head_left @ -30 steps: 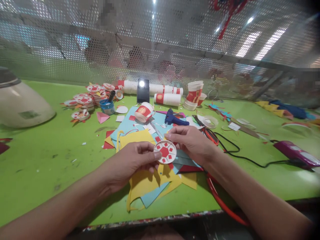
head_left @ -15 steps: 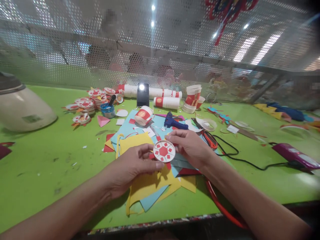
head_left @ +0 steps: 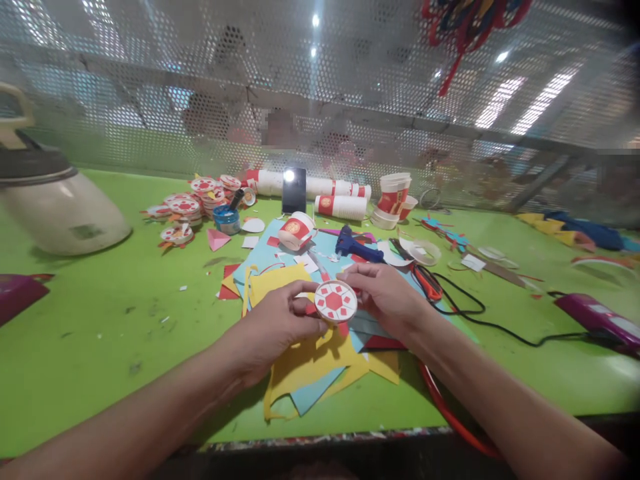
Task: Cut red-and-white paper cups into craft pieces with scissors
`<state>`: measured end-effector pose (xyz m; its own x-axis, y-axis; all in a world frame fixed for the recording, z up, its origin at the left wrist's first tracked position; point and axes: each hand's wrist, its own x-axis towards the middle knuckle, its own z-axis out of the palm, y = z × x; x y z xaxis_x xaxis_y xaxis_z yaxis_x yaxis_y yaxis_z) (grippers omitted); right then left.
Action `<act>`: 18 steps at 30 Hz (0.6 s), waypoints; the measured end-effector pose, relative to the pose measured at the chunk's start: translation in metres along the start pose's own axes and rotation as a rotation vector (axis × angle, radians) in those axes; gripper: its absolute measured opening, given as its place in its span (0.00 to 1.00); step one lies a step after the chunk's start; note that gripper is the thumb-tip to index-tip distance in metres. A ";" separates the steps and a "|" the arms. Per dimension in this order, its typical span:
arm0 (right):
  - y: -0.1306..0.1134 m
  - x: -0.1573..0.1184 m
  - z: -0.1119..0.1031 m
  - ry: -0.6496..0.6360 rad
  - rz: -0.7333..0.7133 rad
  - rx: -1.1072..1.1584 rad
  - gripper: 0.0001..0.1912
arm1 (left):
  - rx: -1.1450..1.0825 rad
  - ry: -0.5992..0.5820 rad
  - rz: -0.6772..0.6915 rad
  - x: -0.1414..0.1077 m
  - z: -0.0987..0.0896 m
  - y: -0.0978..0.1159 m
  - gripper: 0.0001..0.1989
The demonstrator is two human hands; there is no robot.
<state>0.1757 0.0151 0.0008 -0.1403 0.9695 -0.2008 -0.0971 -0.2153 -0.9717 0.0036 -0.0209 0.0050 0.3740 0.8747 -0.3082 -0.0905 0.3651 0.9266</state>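
- Disc (head_left: 335, 301), white with red squares, sits between my two hands, face up toward me, just above the paper pile (head_left: 305, 353).
- My left hand (head_left: 280, 327) pinches its left edge, thumb on the rim.
- My right hand (head_left: 387, 297) grips the right edge, fingers curled behind it.
- Both equally near; disc is round, no long axis.
- Glue gun (head_left: 355, 247) lies beyond the right hand on the table (head_left: 100, 333); cup (head_left: 296, 231) beyond the left.

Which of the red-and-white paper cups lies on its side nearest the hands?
The single cup on the blue paper, just before the phone; the other cups lie or stand farther back by the mesh.
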 end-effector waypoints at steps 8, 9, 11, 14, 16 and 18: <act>0.000 -0.001 0.000 0.015 -0.007 -0.013 0.07 | -0.022 -0.055 -0.024 0.002 -0.005 0.000 0.25; 0.000 -0.002 0.000 0.013 -0.005 -0.015 0.07 | -0.046 -0.056 -0.027 0.002 -0.006 0.000 0.25; 0.000 -0.002 0.001 0.008 0.002 -0.019 0.07 | -0.120 -0.065 -0.035 0.001 -0.007 -0.001 0.23; 0.000 -0.003 0.002 -0.002 0.015 -0.022 0.08 | -0.188 -0.117 0.003 0.001 -0.009 -0.003 0.15; 0.001 -0.003 0.003 -0.006 0.023 -0.023 0.09 | -0.152 -0.129 0.033 0.003 -0.008 -0.003 0.14; 0.002 -0.004 0.003 -0.010 0.032 -0.023 0.10 | -0.096 -0.108 0.039 0.004 -0.006 -0.003 0.14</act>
<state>0.1731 0.0107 0.0004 -0.1530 0.9608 -0.2311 -0.0697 -0.2437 -0.9673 -0.0003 -0.0166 0.0001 0.4652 0.8514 -0.2424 -0.1927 0.3647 0.9110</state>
